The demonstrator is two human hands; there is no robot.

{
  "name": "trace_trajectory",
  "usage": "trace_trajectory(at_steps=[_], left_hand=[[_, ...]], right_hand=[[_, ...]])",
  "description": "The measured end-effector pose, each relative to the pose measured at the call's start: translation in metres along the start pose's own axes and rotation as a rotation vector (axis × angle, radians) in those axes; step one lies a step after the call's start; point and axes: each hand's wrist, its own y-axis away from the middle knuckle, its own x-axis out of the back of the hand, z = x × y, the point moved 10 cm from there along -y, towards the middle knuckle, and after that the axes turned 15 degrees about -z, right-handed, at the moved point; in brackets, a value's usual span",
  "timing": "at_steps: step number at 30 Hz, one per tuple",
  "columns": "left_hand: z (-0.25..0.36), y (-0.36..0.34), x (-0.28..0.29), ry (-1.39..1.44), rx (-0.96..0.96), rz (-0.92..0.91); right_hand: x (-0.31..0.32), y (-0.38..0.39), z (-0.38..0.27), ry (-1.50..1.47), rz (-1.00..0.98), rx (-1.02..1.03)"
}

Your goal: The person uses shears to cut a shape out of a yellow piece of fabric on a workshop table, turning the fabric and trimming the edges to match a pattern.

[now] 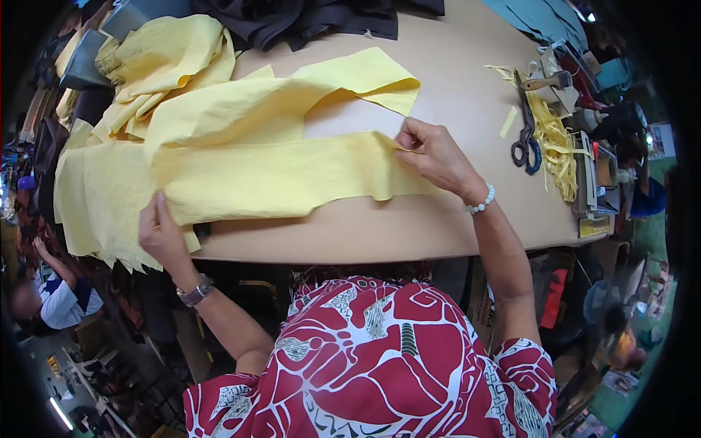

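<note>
A long yellow fabric piece (270, 175) is stretched between my hands above the front of the table. My left hand (162, 232) pinches its near left edge, with the thumb on top. The far right end is gripped between the thumb and fingers of my right hand (437, 155). Another yellow fabric strip (358, 73) runs behind it, its folded end pointing right. Under and beside my left hand lie more yellow fabric pieces (102, 193) with uneven near edges. A crumpled heap of yellow fabric (175, 55) sits at the far left.
Dark scissors (527, 139) lie at the right beside yellow scraps (555, 139) and a wooden-handled brush (549, 82). Dark cloth (299, 18) and teal cloth (537, 18) lie along the far side. Another person (62, 292) is at the left. The table (350, 241) ends in front of me.
</note>
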Motion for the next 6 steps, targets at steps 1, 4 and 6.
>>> trace_trajectory(at_steps=[1,4,6], left_hand=[[0.001,-0.004,0.014,-0.089,-0.026,0.060],[-0.016,-0.020,0.112,-0.364,-0.190,0.383],[-0.043,-0.047,0.205,-0.611,-0.128,0.567]], right_hand=[[-0.003,-0.002,-0.010,-0.014,0.008,0.068],[-0.026,-0.011,-0.062,-0.108,0.000,0.288],[-0.049,-0.012,-0.106,-0.193,-0.048,0.439]])
